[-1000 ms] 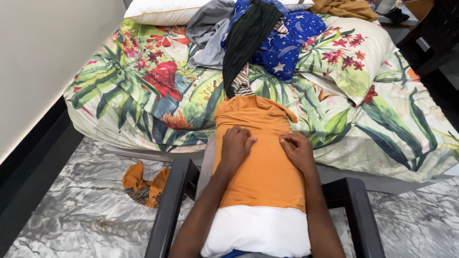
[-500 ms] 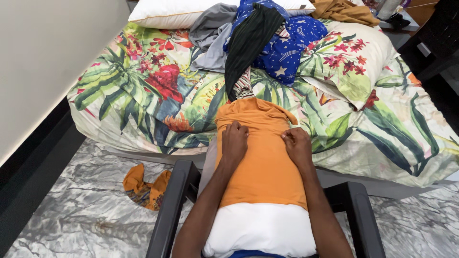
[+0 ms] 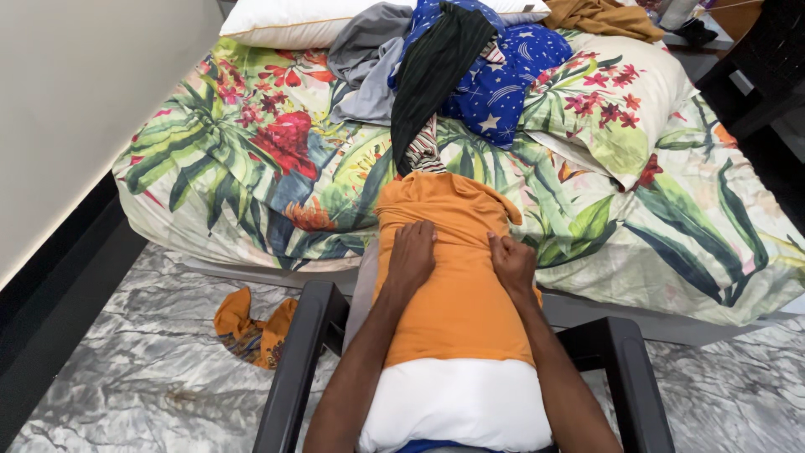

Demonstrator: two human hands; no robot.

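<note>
Item: orange garment [image 3: 457,294], spread flat over a white pillow [image 3: 457,403] from chair to bed [image 3: 251,168] edge. Likely soft, light, limp cloth; best taken at hems or corners. Left hand [image 3: 411,256] and right hand [image 3: 511,264]: grip flat, pressing, holding nothing.

Both hands flat on orange cloth [image 3: 449,277]

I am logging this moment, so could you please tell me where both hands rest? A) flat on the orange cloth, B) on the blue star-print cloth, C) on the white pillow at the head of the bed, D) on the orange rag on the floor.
A: the left hand and right hand both lie palm-down on the orange cloth.
</note>
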